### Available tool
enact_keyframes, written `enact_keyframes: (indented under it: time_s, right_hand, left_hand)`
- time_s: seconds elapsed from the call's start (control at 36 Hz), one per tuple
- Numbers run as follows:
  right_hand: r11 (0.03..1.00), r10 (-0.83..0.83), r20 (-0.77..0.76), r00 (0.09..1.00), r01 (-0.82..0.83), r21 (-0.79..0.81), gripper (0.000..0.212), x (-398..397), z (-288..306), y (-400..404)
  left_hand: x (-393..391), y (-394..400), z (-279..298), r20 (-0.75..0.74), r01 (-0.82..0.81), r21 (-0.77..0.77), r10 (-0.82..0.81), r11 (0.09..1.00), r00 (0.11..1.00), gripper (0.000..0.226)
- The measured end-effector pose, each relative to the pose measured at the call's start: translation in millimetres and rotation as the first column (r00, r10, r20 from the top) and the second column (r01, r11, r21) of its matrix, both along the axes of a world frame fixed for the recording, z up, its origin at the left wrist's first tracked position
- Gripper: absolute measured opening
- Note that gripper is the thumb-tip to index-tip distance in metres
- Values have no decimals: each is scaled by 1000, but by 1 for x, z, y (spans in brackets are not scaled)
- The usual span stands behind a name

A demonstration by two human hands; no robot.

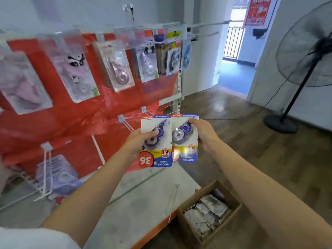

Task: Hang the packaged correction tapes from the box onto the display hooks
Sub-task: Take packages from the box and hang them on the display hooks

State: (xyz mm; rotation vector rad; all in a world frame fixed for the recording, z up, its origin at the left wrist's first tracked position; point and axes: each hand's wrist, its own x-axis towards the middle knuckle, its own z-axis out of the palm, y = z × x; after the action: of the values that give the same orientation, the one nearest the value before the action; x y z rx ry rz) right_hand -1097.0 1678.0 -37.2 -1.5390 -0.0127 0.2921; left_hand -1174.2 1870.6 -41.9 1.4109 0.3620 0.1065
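Note:
My left hand (139, 141) grips a packaged correction tape (156, 155) held upside down, its red "36" label at the bottom. Right beside it, my right hand (203, 133) grips a second, identical upside-down correction tape pack (185, 151). Both packs hover in front of the red display board (68, 115), close to two bare white hooks (125, 123) in the middle row. The cardboard box (210, 212) with several more packs stands on the floor at the lower right.
The upper hooks carry several panda and pastel tape packs (77, 72). A lower-left hook holds purple packs (57, 173). A grey shelf base (136, 203) with an orange edge lies under my arms. A standing fan (305, 69) is at the right, near a doorway.

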Motion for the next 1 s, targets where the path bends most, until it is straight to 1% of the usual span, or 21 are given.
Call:
enact_keyframes:
  time_s: [0.06,0.17,0.28,0.33,0.36,0.39,0.44,0.53,0.58,0.61,0.64,0.67,0.69,0.72,0.75,0.78,0.83,0.89,0.94,0.97,1.0]
  right_hand:
    - [1000,2,30,1000,-1,-13,14,-4,9,10]
    - [999,30,60,998,-29,-28,14,-10,24,27]
    - [993,107,87,990,-102,-59,11,-16,30,45]
    - [984,158,123,980,-146,-99,12,-20,31,56]
    - [979,185,130,974,-170,-116,10,-22,32,62]
    - [971,215,121,969,-199,-132,12,-24,32,68]
    - [959,261,113,959,-244,-146,19,-32,34,79]
    - [970,234,52,971,-230,-74,41,-33,34,88]
    - [959,280,35,959,-278,-57,49,-32,38,87]
    - [947,314,42,949,-309,-89,48,-30,38,87]
    - [934,345,51,937,-337,-121,47,-30,40,86]
    - [913,391,66,918,-377,-156,51,-31,42,85]
    - [890,432,75,899,-412,-193,63,-31,41,85]
    - [866,466,69,882,-439,-239,79,-33,42,86]
    - [839,501,62,863,-467,-281,90,-33,39,87]
    - [807,543,63,838,-499,-317,90,-38,40,88]
    - [748,606,42,794,-551,-370,76,-43,38,90]
    - [717,627,36,778,-558,-418,79,-45,33,92]
    - [717,611,46,790,-528,-455,75,-42,25,93]
    - [735,586,61,808,-498,-461,77,-37,19,94]
    - [751,558,74,826,-466,-468,84,-35,14,94]
  left_hand:
    - [-3,8,8,37,1,-7,-1,1000,999,8]
    - [-11,24,20,100,-4,10,3,1000,995,9]
    - [-20,37,25,103,30,32,-33,999,994,14]
    - [-23,41,23,76,78,62,-83,995,994,13]
    - [-25,41,23,63,109,67,-113,992,992,12]
    - [-26,41,22,60,137,69,-142,988,988,14]
    - [-27,42,22,67,175,64,-180,982,981,19]
    - [-31,49,25,86,198,106,-207,974,974,29]
    - [-34,58,28,28,200,232,-212,952,977,55]
    - [-36,62,31,-33,199,321,-199,926,979,65]
    - [-39,66,35,-86,211,402,-192,891,978,68]
    - [-41,69,37,-131,240,466,-202,852,971,69]
    - [-43,72,39,-164,276,505,-223,818,961,73]
    - [-45,73,41,-186,310,526,-249,792,950,76]
    - [-46,74,42,-206,340,535,-271,773,940,78]
    - [-48,74,44,-218,364,537,-291,761,931,78]
    - [-49,74,42,-248,396,542,-309,741,918,78]
    - [-52,73,40,-266,409,568,-311,715,912,70]
    - [-55,71,34,-254,390,594,-297,703,921,52]
    - [-57,70,30,-238,370,608,-283,702,929,42]
    - [-59,69,27,-217,339,633,-261,696,941,34]
